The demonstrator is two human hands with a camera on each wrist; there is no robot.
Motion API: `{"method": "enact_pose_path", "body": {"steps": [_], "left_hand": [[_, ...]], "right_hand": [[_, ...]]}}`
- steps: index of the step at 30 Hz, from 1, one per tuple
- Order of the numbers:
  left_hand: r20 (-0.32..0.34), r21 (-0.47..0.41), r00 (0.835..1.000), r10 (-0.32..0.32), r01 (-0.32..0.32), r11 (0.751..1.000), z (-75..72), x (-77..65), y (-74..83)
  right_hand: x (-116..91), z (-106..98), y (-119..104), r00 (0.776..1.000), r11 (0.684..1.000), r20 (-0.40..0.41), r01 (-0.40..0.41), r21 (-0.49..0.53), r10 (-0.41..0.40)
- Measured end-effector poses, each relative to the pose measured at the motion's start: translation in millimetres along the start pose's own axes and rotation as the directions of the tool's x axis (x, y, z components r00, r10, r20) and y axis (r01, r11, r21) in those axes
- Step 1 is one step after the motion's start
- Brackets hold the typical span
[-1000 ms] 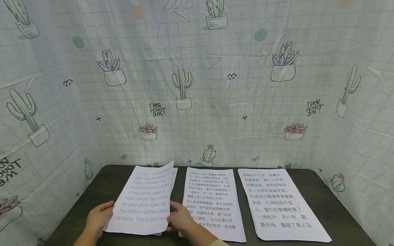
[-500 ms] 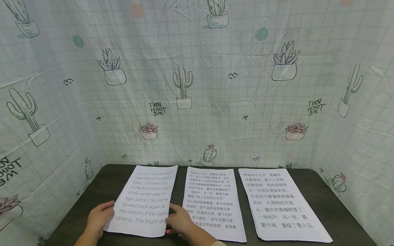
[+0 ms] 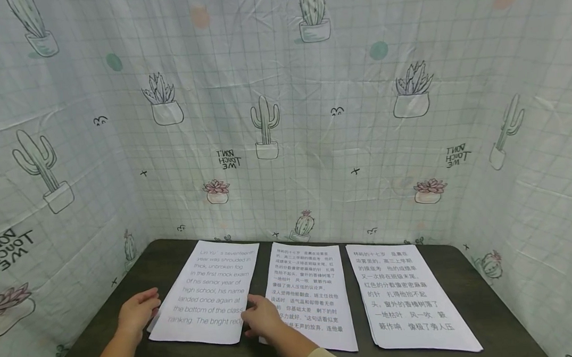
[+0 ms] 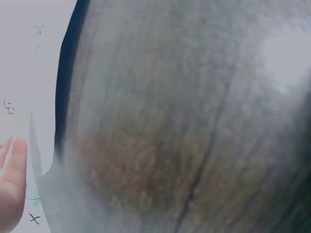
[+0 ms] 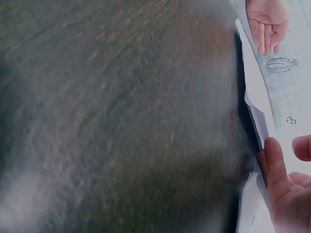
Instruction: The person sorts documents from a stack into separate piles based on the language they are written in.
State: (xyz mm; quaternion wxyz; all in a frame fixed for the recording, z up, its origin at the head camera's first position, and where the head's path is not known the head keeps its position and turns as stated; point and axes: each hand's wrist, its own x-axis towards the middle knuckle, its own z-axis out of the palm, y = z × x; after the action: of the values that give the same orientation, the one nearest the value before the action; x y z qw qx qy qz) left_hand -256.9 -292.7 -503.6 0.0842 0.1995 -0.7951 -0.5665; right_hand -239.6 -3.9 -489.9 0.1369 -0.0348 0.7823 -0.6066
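In the head view, a left stack of paper [image 3: 205, 294] printed with English text lies on the dark table. Close beside its left edge is my left hand [image 3: 137, 313], slightly apart from the sheets; its fingers look straight in the right wrist view, where the left hand [image 5: 268, 22] shows at the top. My right hand [image 3: 263, 313] touches the stack's lower right edge with extended fingers. The right wrist view shows these fingers [image 5: 275, 162] along the paper edge, the thumb held away. A lower sheet sticks out slightly at the stack's left corner.
A middle stack of paper [image 3: 305, 289] with Chinese text lies partly beneath my right forearm. Farther right is another stack [image 3: 411, 301] with larger Chinese print. A cactus-patterned cloth [image 3: 283, 120] hangs around the back and sides of the dark table [image 3: 113, 292].
The top sheet's lifted far right corner has come down flat onto the left stack. My left hand has moved slightly left, off the paper edge. The right hand stays at the right edge.
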Motion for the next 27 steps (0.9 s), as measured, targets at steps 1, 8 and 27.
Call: {"method": "enact_pose_path", "body": {"steps": [1,8,27], "left_hand": [[0.0,-0.007,1.0,0.0,0.0,1.0,-0.4,-0.8,1.1],[0.061,-0.051,0.998,0.002,0.001,0.999,7.8,-6.9,14.1],[0.331,-0.214,0.937,0.11,-0.039,0.976,81.0,-40.5,51.0]], "right_hand": [[0.1,-1.5,0.1,1.0,1.0,-0.003,0.008,-0.013,-0.008],[-0.1,-19.3,4.5,0.999,0.998,-0.01,0.04,-0.055,-0.041],[-9.0,-79.4,11.5,0.999,0.999,0.016,0.043,0.022,-0.043]]}}
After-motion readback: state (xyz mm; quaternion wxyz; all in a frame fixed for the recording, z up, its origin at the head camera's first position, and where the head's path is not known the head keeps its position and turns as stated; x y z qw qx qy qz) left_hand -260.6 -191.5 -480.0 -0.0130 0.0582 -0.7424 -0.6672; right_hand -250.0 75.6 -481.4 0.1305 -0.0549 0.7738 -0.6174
